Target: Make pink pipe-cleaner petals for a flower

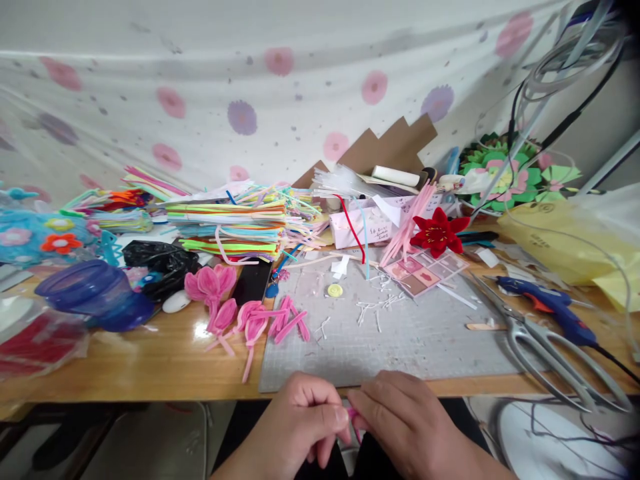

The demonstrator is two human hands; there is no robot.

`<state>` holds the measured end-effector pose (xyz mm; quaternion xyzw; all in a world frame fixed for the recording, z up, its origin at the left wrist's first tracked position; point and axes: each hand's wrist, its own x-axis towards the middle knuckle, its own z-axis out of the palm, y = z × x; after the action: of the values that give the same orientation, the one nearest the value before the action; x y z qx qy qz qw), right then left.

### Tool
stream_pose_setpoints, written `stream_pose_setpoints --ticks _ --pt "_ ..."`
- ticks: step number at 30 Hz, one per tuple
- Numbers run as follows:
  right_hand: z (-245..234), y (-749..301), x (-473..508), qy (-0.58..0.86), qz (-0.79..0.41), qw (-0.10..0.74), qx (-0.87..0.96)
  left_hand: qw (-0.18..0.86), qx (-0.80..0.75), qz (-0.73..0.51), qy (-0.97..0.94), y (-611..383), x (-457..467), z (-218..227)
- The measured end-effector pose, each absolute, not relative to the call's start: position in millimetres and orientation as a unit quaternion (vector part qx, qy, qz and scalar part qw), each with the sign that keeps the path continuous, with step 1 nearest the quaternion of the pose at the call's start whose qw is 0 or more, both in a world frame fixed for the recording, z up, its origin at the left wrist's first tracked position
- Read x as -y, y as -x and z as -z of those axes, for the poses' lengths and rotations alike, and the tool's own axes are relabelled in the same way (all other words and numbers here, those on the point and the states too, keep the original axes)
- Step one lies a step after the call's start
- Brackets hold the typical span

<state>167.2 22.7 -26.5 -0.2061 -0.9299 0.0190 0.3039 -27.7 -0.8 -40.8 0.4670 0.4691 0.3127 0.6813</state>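
My left hand and my right hand meet at the table's front edge, above my lap. A short stretch of pink pipe cleaner shows between them; the rest is hidden by the fingers. The left thumb and forefinger pinch together at one side of it, while the right fingers are curled over the other side. Beyond the hands, to the left, lie pink pipe-cleaner petals, folded pink pieces and a pink pipe-cleaner flower.
A grey cutting mat carries white scraps and a yellow coil. Large scissors and a blue glue gun lie right. Behind are a red flower and pipe-cleaner bundles. A blue jar lies left.
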Motion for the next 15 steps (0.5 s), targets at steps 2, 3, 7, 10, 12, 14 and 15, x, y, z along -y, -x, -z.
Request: stream_pose_setpoints --ticks 2,3,7,10,12,14,15 --pt "24.7 -166.8 -23.7 0.205 -0.036 0.289 0.934 0.688 -0.464 -0.315 -0.461 27.4 1.5 41.7" --pt "24.3 -166.5 -24.3 0.204 -0.041 0.288 0.935 0.69 -0.46 -0.315 -0.461 27.4 1.9 41.8" --pt "26.5 -167.9 -25.7 0.199 -0.055 0.314 0.927 0.684 -0.461 -0.29 -0.485 30.7 2.1 38.7" --pt "30.0 -173.2 -26.2 0.205 -0.071 0.311 0.925 0.652 -0.485 -0.254 -0.525 38.8 -0.4 31.7" --pt "31.8 -176.5 -27.4 0.211 -0.077 0.306 0.925 0.617 -0.5 -0.232 -0.562 45.0 -2.7 26.1" --pt "32.7 -177.6 -29.4 0.212 -0.079 0.302 0.926 0.578 -0.508 -0.212 -0.602 49.8 -4.9 21.1" --pt "32.7 -177.0 -30.6 0.212 -0.081 0.303 0.926 0.559 -0.51 -0.203 -0.622 51.5 -6.1 19.3"
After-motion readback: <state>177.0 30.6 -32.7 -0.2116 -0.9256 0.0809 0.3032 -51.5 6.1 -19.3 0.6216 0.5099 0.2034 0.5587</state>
